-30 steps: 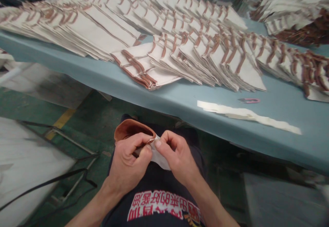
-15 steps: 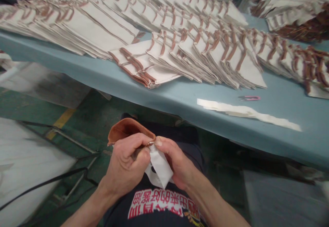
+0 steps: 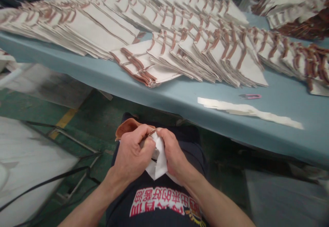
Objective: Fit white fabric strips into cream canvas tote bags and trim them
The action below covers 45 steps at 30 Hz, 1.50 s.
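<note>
Held over my lap is a white cloth piece [image 3: 158, 160] with a brown fabric flap [image 3: 128, 128] at its far end. My left hand [image 3: 132, 150] grips the brown-edged part, its thumb and fingers closed around it. My right hand [image 3: 171, 150] pinches the white part close by, so the two hands nearly touch. A small thin brown tip [image 3: 153, 131] shows between the fingers, but I cannot tell what it is. The hands hide much of the cloth.
A blue-grey table [image 3: 177, 102] lies ahead, holding rows of stacked white cloth pieces with brown trim [image 3: 205, 54]. Near its edge are a white fabric strip [image 3: 246, 110] and pink-handled snips [image 3: 250, 96]. A white sheet [image 3: 25, 167] lies low left, above a green floor.
My hands have drawn closer together and nearer my body. The white cloth is now bunched between them, and less of the brown flap shows.
</note>
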Tool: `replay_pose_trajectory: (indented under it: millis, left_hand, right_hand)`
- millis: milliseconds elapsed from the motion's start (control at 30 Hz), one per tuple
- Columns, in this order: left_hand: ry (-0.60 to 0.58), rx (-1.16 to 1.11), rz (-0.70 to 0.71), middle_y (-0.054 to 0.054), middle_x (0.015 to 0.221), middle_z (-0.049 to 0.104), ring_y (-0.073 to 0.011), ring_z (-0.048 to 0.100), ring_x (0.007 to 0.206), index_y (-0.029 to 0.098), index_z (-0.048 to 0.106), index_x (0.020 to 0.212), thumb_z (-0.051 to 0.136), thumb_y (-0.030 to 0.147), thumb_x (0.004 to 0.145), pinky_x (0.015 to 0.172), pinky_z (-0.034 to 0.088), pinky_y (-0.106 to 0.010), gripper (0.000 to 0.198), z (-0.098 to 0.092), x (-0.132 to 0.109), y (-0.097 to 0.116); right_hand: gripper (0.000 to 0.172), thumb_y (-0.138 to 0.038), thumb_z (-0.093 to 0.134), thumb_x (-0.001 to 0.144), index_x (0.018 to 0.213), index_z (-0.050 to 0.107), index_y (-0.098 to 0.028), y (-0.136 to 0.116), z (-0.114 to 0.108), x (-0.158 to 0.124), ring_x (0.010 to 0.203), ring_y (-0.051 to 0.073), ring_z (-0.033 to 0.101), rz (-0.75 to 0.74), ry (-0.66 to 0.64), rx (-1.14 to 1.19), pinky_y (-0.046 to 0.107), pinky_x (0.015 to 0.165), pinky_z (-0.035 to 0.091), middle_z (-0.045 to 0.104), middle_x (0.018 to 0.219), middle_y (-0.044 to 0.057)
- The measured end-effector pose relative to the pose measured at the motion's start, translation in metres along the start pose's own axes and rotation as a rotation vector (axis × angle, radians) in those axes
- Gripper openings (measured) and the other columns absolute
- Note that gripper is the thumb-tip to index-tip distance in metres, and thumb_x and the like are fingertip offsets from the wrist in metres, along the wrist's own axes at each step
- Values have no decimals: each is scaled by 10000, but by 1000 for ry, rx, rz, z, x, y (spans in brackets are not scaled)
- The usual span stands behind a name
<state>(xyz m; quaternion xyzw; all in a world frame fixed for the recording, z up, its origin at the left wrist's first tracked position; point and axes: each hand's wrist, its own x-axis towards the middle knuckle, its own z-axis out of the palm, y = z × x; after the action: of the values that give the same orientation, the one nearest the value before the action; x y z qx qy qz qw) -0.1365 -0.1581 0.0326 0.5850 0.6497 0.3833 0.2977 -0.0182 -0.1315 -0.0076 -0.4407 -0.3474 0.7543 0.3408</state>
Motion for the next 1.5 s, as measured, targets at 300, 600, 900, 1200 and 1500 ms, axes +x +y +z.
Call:
replay_pose_trajectory:
  millis: [300,600,900,1200,1500]
  left_hand:
    - [-200,-247,-116,21,630,594,-116,504,553,158,642,716,477,189,794,527,386,-218,186,-4,1,-2]
    - [-357,-364,-74,1,662,635,-113,525,549,154,687,729,549,204,811,504,423,-193,168,-32,13,16]
    - [-278,24,153,67,603,644,-90,565,503,211,637,744,482,84,801,500,403,-187,208,-39,5,29]
    - [-103,161,328,58,746,716,-94,689,608,218,599,946,488,48,844,585,482,-181,228,-35,2,22]
    - [68,172,653,-31,873,814,-168,794,781,222,661,1026,523,3,853,753,629,-250,311,-22,1,-4]
  right_hand:
    - [408,-482,608,888,610,457,-223,-1,-24,15,538,114,329,-78,-62,-200,246,500,278,386,564,-64]
    - [306,-371,637,931,1197,655,-220,-66,-40,-1,1171,262,656,-700,-281,-644,424,1089,436,725,1250,97]
    - [80,-251,598,805,732,619,-226,-104,-33,-2,629,176,503,-784,-491,-1211,328,708,393,604,642,-8]
    - [224,-240,551,835,626,478,-208,-91,-27,-2,529,95,358,-540,-408,-915,257,553,256,405,580,-69]
    - [238,-353,639,784,638,531,-201,-74,-24,-3,554,98,318,-211,-412,-435,233,514,263,416,589,-57]
